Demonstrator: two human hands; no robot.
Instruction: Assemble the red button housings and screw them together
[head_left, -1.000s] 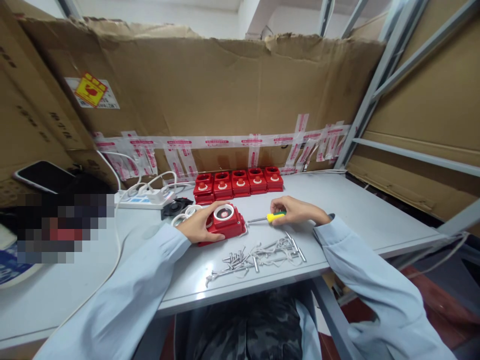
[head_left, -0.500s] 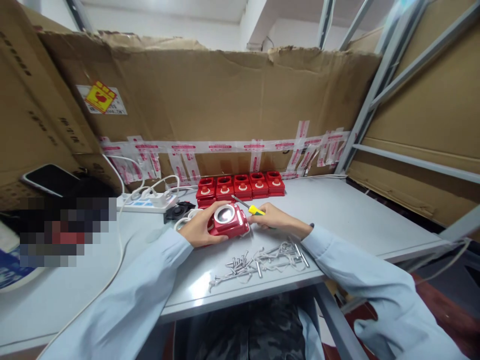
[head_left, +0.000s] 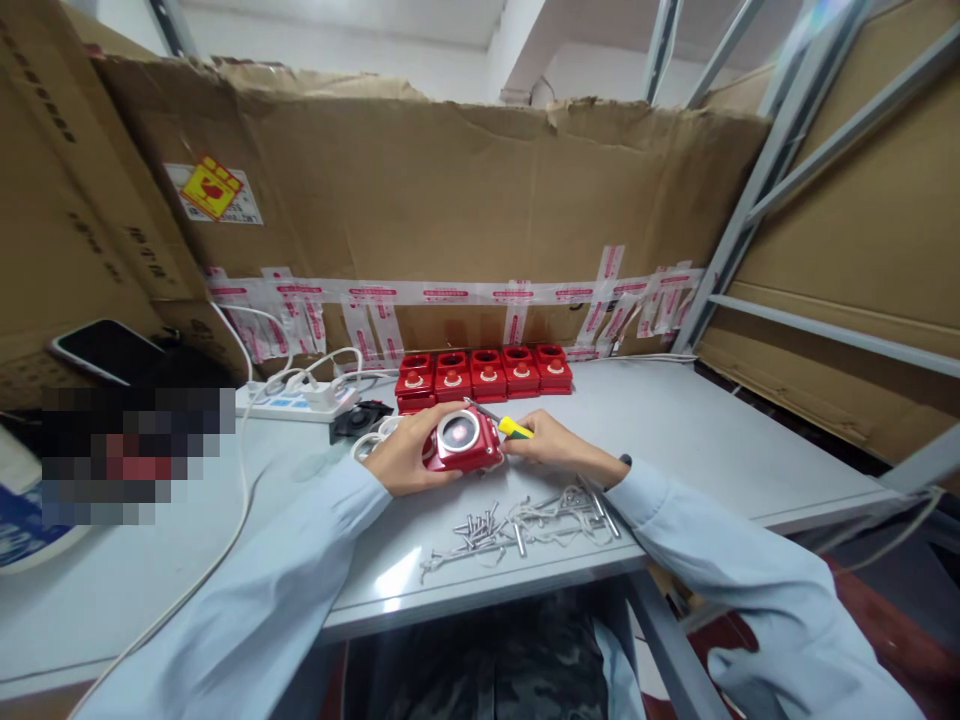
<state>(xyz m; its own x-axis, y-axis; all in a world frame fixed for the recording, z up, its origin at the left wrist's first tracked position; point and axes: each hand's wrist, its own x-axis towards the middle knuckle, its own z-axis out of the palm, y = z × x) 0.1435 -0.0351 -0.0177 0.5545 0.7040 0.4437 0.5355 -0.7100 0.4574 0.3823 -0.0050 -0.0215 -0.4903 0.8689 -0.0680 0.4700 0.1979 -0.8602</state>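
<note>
Near the middle of the gray table [head_left: 675, 430], the left hand [head_left: 409, 455] grips a shiny red box [head_left: 471, 462] with a round white ring. The right hand [head_left: 553, 443] holds a screwdriver [head_left: 517, 428], yellow and green, with its thin metal end by the box. This box looks partway done; I can't tell if the five boxy red ones [head_left: 487, 375] in the far row are finished. Pointy metal screws [head_left: 476, 530] lie loose nearby, beside thin pale string [head_left: 536, 512].
</note>
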